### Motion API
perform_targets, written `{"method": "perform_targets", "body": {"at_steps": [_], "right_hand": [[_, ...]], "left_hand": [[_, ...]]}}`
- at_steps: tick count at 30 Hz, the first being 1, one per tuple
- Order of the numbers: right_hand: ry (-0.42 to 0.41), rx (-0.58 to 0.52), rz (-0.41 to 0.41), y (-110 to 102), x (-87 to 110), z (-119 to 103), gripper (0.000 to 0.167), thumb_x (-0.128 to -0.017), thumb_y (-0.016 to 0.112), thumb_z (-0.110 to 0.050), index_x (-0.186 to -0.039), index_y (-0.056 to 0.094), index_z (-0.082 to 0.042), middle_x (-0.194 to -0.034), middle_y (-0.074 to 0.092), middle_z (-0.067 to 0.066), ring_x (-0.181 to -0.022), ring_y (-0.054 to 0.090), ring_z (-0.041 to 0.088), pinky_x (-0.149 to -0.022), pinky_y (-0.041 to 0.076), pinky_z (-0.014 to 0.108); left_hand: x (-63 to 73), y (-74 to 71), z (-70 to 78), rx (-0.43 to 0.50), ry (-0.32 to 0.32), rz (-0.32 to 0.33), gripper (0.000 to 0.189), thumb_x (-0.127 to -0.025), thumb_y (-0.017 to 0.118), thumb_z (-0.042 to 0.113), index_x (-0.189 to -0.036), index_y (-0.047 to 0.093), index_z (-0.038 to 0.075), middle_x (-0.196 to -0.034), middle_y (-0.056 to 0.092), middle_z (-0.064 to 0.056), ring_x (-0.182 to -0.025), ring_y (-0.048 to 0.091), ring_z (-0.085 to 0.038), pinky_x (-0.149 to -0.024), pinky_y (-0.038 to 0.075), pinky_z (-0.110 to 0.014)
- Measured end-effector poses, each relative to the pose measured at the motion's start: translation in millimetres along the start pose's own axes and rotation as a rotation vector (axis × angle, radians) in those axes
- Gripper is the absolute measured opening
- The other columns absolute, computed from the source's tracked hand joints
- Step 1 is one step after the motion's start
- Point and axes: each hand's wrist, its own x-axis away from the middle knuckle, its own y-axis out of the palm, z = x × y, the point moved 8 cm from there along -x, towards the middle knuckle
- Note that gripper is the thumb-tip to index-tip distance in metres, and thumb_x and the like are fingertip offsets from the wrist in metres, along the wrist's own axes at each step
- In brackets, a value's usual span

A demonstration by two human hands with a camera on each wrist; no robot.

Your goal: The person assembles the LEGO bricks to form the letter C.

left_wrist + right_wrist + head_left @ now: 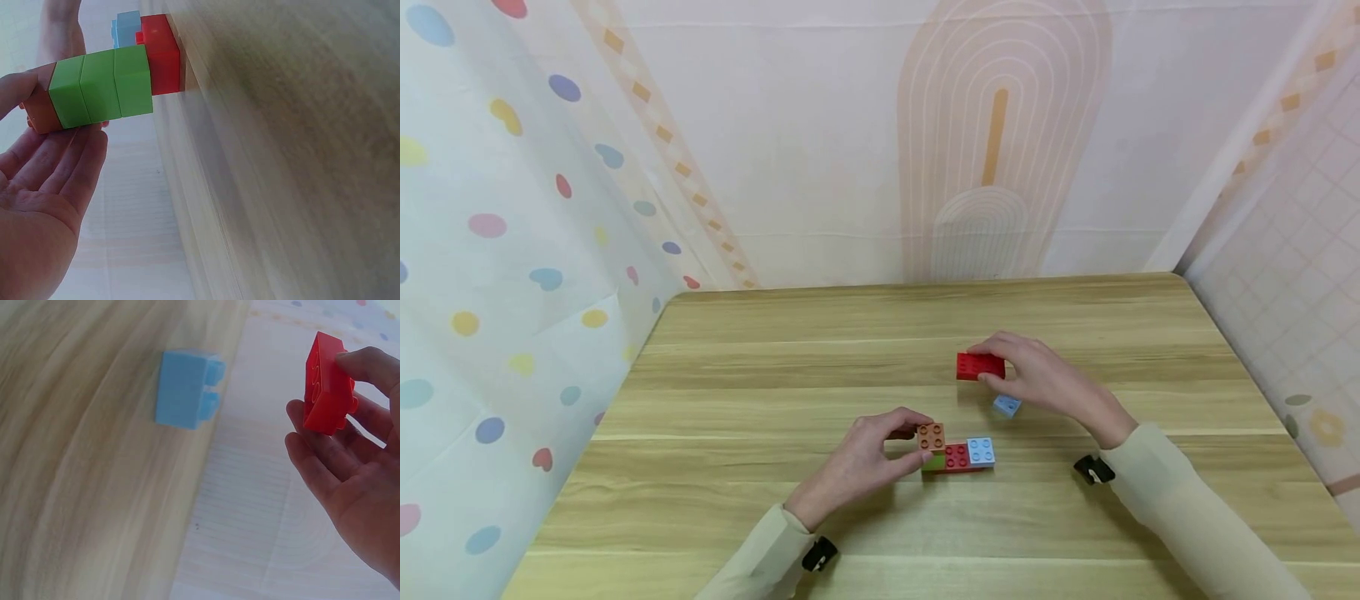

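Near the front middle of the table stands a small build of toy building bricks. Its long red base brick (957, 457) carries a light blue brick (981, 451) at the right end. On the left end rises a column of three green bricks (101, 85), topped by a brown brick (931, 436). My left hand (876, 452) pinches that brown brick between thumb and fingers. Farther back, my right hand (1033, 377) grips a red brick (330, 384) by its long sides, raised off the table with its hollow underside showing in the right wrist view.
A loose blue brick (1007, 406) lies on the wooden table (760, 400) just below the right hand. Behind the table's far edge hangs a patterned cloth (820, 150), with more cloth along both sides. Black wrist devices (820, 553) sit at both sleeves.
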Motion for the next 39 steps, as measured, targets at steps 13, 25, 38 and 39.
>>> {"method": "perform_targets", "body": {"at_steps": [13, 25, 38, 39], "right_hand": [[-0.074, -0.020, 0.053, -7.8, 11.4, -17.7, 0.039, -0.094, 0.068, -0.023, -0.130, 0.062, -0.008, -0.116, 0.063, 0.002, -0.092, 0.057, 0.015, -0.080, 0.055, 0.043], [-0.197, 0.031, 0.118, -11.5, 21.9, -40.9, 0.037, -0.092, 0.070, -0.020, -0.127, 0.065, -0.010, -0.117, 0.064, 0.001, -0.091, 0.059, 0.012, -0.077, 0.056, 0.033], [-0.285, 0.004, 0.138, -7.6, 30.5, -59.6, 0.039, -0.090, 0.072, -0.016, -0.127, 0.064, -0.008, -0.120, 0.064, 0.002, -0.095, 0.062, 0.012, -0.078, 0.057, 0.031], [-0.288, 0.000, 0.137, -7.1, 30.9, -60.9, 0.039, -0.090, 0.072, -0.016, -0.127, 0.064, -0.008, -0.120, 0.064, 0.002, -0.094, 0.062, 0.011, -0.077, 0.057, 0.030]], "left_hand": [[-0.5, -1.9, -0.4, -0.011, 0.012, 0.003, 0.037, -0.093, 0.071, 0.024, -0.127, 0.062, 0.013, -0.124, 0.066, 0.001, -0.111, 0.063, -0.016, -0.095, 0.052, -0.031], [-1.4, -3.0, 0.6, 0.005, 0.033, 0.015, 0.036, -0.094, 0.070, 0.022, -0.127, 0.063, 0.011, -0.122, 0.068, 0.000, -0.109, 0.065, -0.017, -0.093, 0.053, -0.032], [-2.6, -3.4, 0.0, -0.004, 0.028, 0.015, 0.034, -0.095, 0.070, 0.020, -0.127, 0.063, 0.011, -0.121, 0.068, 0.001, -0.109, 0.064, -0.017, -0.093, 0.052, -0.030], [-2.6, -3.3, -0.2, -0.003, 0.029, 0.014, 0.034, -0.095, 0.070, 0.020, -0.127, 0.063, 0.011, -0.121, 0.068, 0.001, -0.109, 0.064, -0.017, -0.093, 0.052, -0.030]]}}
